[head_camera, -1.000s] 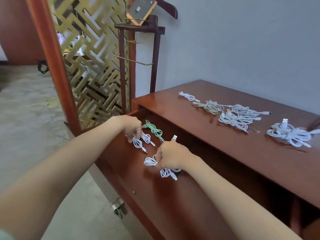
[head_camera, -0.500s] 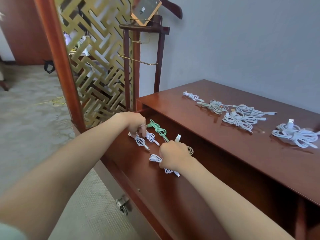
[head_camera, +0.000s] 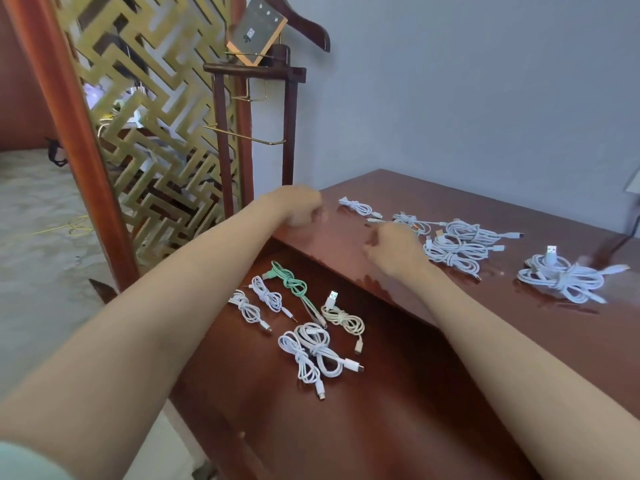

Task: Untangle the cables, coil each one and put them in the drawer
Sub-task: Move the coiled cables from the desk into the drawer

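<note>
The open drawer [head_camera: 388, 417] holds several coiled cables: two small white ones [head_camera: 256, 303], a green one [head_camera: 293, 285], a cream one [head_camera: 343, 318] and a larger white pair [head_camera: 313, 351]. More white cable bundles lie on the wooden tabletop [head_camera: 540, 334]: a small coil [head_camera: 356, 206], a tangled group [head_camera: 457, 245] and a big bundle [head_camera: 562, 277]. My left hand [head_camera: 299, 209] hovers over the tabletop's left corner, blurred, fingers loosely curled, holding nothing. My right hand [head_camera: 394, 249] hovers just left of the tangled group, also loosely curled and empty.
A dark wooden valet stand [head_camera: 254, 140] with a hanger rises behind the tabletop's left corner. A gold lattice screen [head_camera: 152, 133] in a red-brown frame stands to the left. A grey wall backs the tabletop. Carpeted floor lies at far left.
Both hands have let go of the white cables in the drawer and risen to the tabletop. The cables they held now lie coiled on the drawer floor.
</note>
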A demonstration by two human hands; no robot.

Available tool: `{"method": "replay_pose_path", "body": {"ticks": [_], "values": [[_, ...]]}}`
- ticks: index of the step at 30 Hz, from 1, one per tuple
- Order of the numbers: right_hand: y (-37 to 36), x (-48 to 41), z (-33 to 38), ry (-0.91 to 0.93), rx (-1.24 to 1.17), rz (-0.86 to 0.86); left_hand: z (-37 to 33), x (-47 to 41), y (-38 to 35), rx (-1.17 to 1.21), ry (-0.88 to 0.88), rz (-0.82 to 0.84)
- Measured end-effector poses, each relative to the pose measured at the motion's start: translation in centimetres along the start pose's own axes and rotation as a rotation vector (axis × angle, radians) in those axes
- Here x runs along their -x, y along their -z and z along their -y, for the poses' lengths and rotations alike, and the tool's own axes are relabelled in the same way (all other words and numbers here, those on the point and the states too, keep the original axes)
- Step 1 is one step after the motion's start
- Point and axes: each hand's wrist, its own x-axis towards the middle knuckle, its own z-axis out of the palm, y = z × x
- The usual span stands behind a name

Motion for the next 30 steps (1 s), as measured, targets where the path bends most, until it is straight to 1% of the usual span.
{"method": "replay_pose_path", "body": {"ticks": [3,8,10,13,15,17,19,23,25,28,30], "values": [[-0.1,-1.8,-1.7,0.012,0.074,-0.04,-1.0,-3.0,-0.6,-0.111,0.039,-0.002],[-1.2,-2.6,-2.9,0.015,0.17,0.023,-2.6,-7.5,-2.1,-0.287,0.066,-0.047],[-1.9,-2.7,-3.4,0.032,0.241,0.046,-2.7,-9.1,-2.6,-0.307,0.097,-0.074],[-2.6,-3.1,-3.8,-0.038,0.215,0.079,-3.1,-11.0,-3.3,-0.293,0.145,-0.042],[-2.5,-3.7,-4.0,-0.088,0.182,0.115,-3.6,-11.8,-3.7,-0.294,0.139,-0.004],[-2.3,-4.4,-4.1,-0.11,0.201,0.134,-4.0,-12.3,-3.9,-0.293,0.094,0.029],[-2.1,-4.9,-4.0,-0.128,0.257,0.126,-4.2,-12.7,-4.2,-0.285,0.061,0.039],[-2.1,-5.4,-3.7,-0.149,0.374,0.107,-3.8,-13.3,-4.8,-0.243,0.101,0.059],[-2.3,-5.4,-3.7,-0.124,0.437,0.099,-3.4,-13.4,-4.9,-0.209,0.099,0.02],[-2.4,-5.3,-4.2,-0.075,0.475,0.038,-2.6,-13.5,-4.7,-0.304,0.035,-0.08],[-2.4,-5.5,-4.8,-0.041,0.468,-0.014,-1.7,-13.2,-4.7,-0.365,0.015,-0.077]]}}
